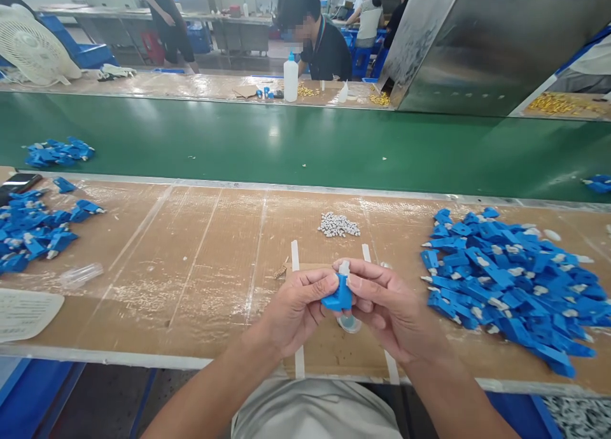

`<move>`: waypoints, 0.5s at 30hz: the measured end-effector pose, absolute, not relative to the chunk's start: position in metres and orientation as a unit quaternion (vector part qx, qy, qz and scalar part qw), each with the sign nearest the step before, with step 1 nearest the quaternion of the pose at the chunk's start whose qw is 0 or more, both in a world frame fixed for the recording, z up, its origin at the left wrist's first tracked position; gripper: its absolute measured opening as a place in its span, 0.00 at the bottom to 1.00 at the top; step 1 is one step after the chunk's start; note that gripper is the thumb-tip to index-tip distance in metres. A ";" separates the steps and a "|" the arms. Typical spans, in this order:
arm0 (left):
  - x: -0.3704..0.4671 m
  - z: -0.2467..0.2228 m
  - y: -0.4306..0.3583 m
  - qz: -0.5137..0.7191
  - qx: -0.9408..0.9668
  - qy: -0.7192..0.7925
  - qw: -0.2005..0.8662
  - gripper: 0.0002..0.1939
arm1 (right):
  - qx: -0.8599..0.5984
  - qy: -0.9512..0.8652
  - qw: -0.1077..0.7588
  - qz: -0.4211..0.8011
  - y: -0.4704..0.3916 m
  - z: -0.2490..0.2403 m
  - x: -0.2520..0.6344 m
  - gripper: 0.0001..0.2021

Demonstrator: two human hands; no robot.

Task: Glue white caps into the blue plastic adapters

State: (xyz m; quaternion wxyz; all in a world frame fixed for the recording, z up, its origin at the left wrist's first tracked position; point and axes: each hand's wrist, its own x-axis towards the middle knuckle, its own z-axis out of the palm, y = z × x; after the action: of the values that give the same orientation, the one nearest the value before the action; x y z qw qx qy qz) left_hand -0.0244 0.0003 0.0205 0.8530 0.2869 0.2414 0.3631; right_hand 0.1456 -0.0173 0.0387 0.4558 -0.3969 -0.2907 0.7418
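Observation:
Between my two hands, above the front of the table, is a blue plastic part [338, 296] with a whitish tip [344, 268] pointing up. My left hand [305, 302] pinches it from the left, thumb on its side. From the right, my right hand [384, 299] has thumb and fingers closed at the whitish tip. Just under the hands, a small round clear dish [349, 324] shows in part. Beyond them lies a little heap of small grey-white pieces [338, 224]. My fingers hide some of the blue part.
A big pile of blue parts [515, 280] covers the table's right side; another pile [33, 229] lies left. A green conveyor belt [238, 140] crosses behind, carrying more blue parts [60, 151]. A white bottle [290, 77] and a person [329, 51] are beyond it.

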 end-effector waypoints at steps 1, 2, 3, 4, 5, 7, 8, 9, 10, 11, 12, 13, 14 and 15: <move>-0.023 0.019 0.000 0.364 0.289 0.244 0.851 0.14 | -0.396 -0.288 0.456 0.743 -0.016 0.037 0.145 0.14; -0.022 0.018 0.000 0.364 0.289 0.248 0.850 0.14 | -0.397 -0.283 0.453 0.746 -0.015 0.035 0.144 0.14; -0.020 0.017 -0.001 0.364 0.288 0.254 0.848 0.14 | -0.399 -0.276 0.451 0.749 -0.014 0.033 0.143 0.15; -0.018 0.017 -0.001 0.365 0.288 0.262 0.846 0.14 | -0.402 -0.270 0.447 0.752 -0.013 0.031 0.143 0.16; -0.017 0.017 -0.002 0.367 0.289 0.274 0.841 0.14 | -0.405 -0.266 0.443 0.754 -0.014 0.030 0.144 0.17; -0.022 0.021 0.000 0.373 0.306 0.314 0.817 0.15 | -0.420 -0.270 0.439 0.746 -0.016 0.030 0.149 0.19; -0.030 0.026 0.003 0.385 0.327 0.349 0.789 0.15 | -0.435 -0.281 0.446 0.730 -0.019 0.030 0.154 0.21; -0.043 0.031 0.007 0.404 0.359 0.395 0.742 0.15 | -0.456 -0.300 0.457 0.703 -0.022 0.030 0.161 0.22; -0.060 0.036 0.014 0.423 0.398 0.450 0.678 0.16 | -0.480 -0.325 0.465 0.669 -0.025 0.031 0.169 0.23; -0.082 0.040 0.024 0.454 0.442 0.512 0.579 0.16 | -0.506 -0.357 0.467 0.631 -0.028 0.031 0.178 0.23; -0.106 0.042 0.037 0.473 0.487 0.571 0.462 0.16 | -0.534 -0.396 0.458 0.590 -0.030 0.031 0.188 0.22; -0.131 0.041 0.051 0.471 0.517 0.629 0.338 0.16 | -0.564 -0.441 0.442 0.541 -0.030 0.031 0.200 0.21; -0.155 0.037 0.067 0.429 0.542 0.682 0.238 0.18 | -0.598 -0.486 0.421 0.479 -0.028 0.031 0.212 0.19; -0.177 0.029 0.084 0.354 0.566 0.721 0.183 0.18 | -0.639 -0.530 0.389 0.399 -0.023 0.031 0.226 0.18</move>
State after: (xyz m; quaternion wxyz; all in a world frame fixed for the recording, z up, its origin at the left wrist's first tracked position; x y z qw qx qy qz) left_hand -0.1769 0.0837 0.0293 0.1827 0.5664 0.7213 0.3544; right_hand 0.2258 -0.0226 0.0313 0.3887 -0.6393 -0.5301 0.3991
